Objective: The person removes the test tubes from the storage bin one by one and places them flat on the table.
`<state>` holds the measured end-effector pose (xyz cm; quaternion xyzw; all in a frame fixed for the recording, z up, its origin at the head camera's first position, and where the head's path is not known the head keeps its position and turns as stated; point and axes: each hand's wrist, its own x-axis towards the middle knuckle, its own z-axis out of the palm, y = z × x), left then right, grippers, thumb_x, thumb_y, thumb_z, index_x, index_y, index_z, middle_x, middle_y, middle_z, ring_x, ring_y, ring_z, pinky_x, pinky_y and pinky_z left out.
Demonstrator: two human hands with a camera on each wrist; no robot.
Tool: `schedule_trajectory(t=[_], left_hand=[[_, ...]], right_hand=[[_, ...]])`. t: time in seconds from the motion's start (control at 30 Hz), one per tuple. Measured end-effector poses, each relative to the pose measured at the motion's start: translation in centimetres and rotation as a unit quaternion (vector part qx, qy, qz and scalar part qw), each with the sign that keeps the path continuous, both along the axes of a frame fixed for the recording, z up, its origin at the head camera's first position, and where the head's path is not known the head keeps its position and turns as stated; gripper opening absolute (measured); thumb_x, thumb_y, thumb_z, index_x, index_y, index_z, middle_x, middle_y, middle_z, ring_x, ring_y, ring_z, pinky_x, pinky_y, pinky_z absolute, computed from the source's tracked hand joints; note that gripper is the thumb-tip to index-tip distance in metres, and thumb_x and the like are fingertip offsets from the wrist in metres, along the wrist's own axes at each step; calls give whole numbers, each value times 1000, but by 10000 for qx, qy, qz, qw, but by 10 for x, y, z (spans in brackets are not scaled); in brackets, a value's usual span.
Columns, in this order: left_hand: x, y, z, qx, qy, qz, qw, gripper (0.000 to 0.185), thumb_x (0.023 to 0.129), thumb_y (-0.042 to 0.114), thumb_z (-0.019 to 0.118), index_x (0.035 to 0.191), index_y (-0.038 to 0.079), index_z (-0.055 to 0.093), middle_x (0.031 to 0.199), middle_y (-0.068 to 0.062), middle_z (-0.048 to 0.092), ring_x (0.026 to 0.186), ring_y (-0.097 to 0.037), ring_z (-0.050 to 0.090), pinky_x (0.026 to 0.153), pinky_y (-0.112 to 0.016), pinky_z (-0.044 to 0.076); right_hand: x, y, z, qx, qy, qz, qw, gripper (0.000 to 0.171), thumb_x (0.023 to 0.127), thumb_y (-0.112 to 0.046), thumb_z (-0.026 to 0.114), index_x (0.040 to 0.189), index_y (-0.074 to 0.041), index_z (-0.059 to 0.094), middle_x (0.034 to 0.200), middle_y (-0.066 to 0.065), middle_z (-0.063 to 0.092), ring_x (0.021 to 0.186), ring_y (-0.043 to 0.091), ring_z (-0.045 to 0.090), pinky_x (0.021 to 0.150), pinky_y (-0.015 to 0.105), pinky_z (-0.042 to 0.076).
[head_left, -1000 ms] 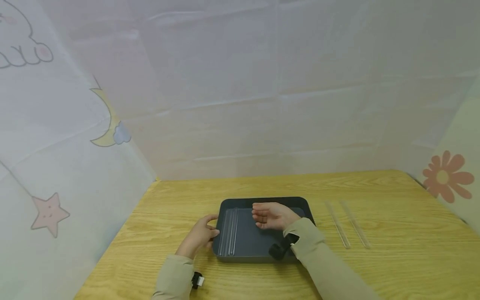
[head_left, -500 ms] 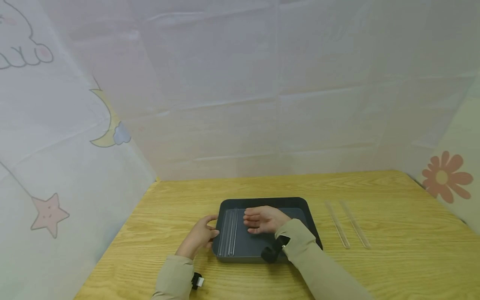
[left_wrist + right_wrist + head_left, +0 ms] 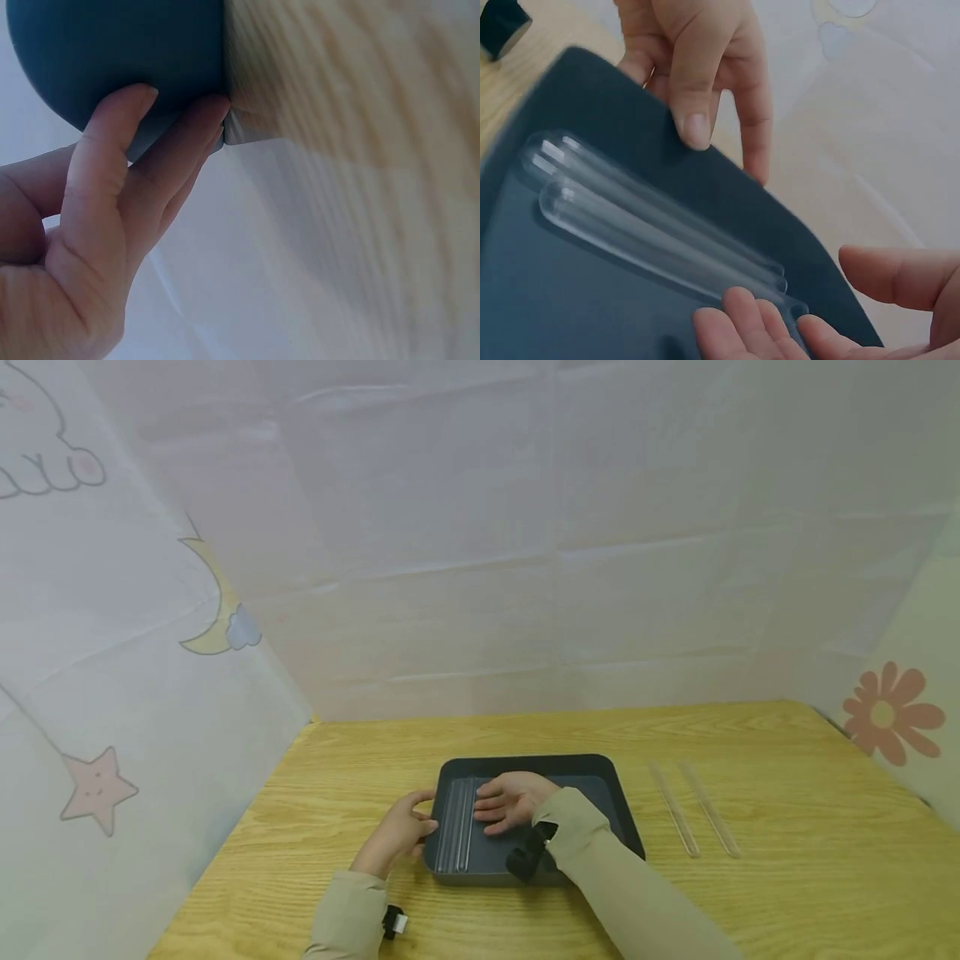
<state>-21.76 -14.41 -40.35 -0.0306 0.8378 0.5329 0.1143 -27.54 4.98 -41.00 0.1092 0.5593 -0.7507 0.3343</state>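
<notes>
Lying side by side along the left wall of the dark tray [image 3: 600,777], the clear glass tubes [image 3: 457,822] rested on the tray floor, their length running from the near wall toward the far wall. In the right wrist view these tubes [image 3: 652,240] showed rounded closed ends and were touching each other. How many they were I could not tell exactly; at least two, maybe three.

The right hand [image 3: 508,802] was inside the tray, palm turned partly up, fingers straight and relaxed and pointing toward the tubes. In the right wrist view its fingertips [image 3: 739,315] were touching or almost touching the end of the nearest tube; it was not closed around anything.

The left hand [image 3: 401,831] was at the outside of the tray's left wall. Its thumb [image 3: 694,90] lay over the rim while the other fingers were against the outer side, so it held the tray edge in a light grip. The left wrist view showed the same fingers [image 3: 112,165] pressed on the rounded corner of the tray [image 3: 112,52].

The tray itself stood near the front edge of the wooden surface [image 3: 825,860], a little left of the middle. Two more clear tubes [image 3: 693,808] lay on the bare surface to the right of the tray, well apart from it, parallel to each other with a small gap between them. White sheets with a moon [image 3: 217,610], a star [image 3: 97,787] and a flower [image 3: 885,714] stood around the surface.
</notes>
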Motion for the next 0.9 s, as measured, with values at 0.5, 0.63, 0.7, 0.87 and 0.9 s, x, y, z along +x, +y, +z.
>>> schedule_trajectory(t=[0.5, 0.63, 0.7, 0.87, 0.9], left_hand=[[-2, 0, 0, 50, -60, 33, 10000, 49, 94, -8, 54, 142, -3, 42, 100, -20, 62, 77, -23, 63, 54, -29, 48], [-1, 0, 1, 9, -20, 14, 10000, 49, 94, -8, 54, 142, -4, 41, 100, -21, 62, 77, -22, 63, 53, -28, 46], [-1, 0, 1, -37, -1, 1, 10000, 49, 94, -7, 54, 142, -4, 42, 100, -20, 62, 76, -22, 62, 52, -28, 45], [0, 0, 1, -26, 15, -62, 10000, 49, 94, -8, 54, 141, -4, 43, 98, -20, 62, 76, -23, 63, 53, -28, 47], [0, 0, 2, -8, 3, -71, 10000, 48, 94, -8, 54, 141, -4, 43, 99, -20, 62, 77, -23, 63, 54, -29, 48]], right_hand=[[-5, -11, -1, 720, 244, 9, 9971, 50, 95, 8, 53, 139, 19, 32, 127, 38, 48, 120, 47, 50, 91, 56, 46], [-7, -15, -1, 1091, 392, 94, 9932, 46, 93, 6, 57, 134, 18, 41, 119, 35, 56, 112, 44, 57, 86, 52, 50], [-7, -17, -1, 1373, 545, 160, 9889, 40, 92, 4, 61, 128, 17, 50, 112, 31, 61, 105, 40, 62, 83, 51, 52], [-4, -21, 0, 2041, 962, 356, 9735, 25, 90, -3, 67, 111, 10, 66, 95, 20, 69, 85, 30, 69, 77, 47, 54], [-3, -22, 0, 2131, 1029, 395, 9708, 24, 90, -4, 67, 111, 9, 66, 93, 19, 69, 83, 29, 69, 76, 46, 55]])
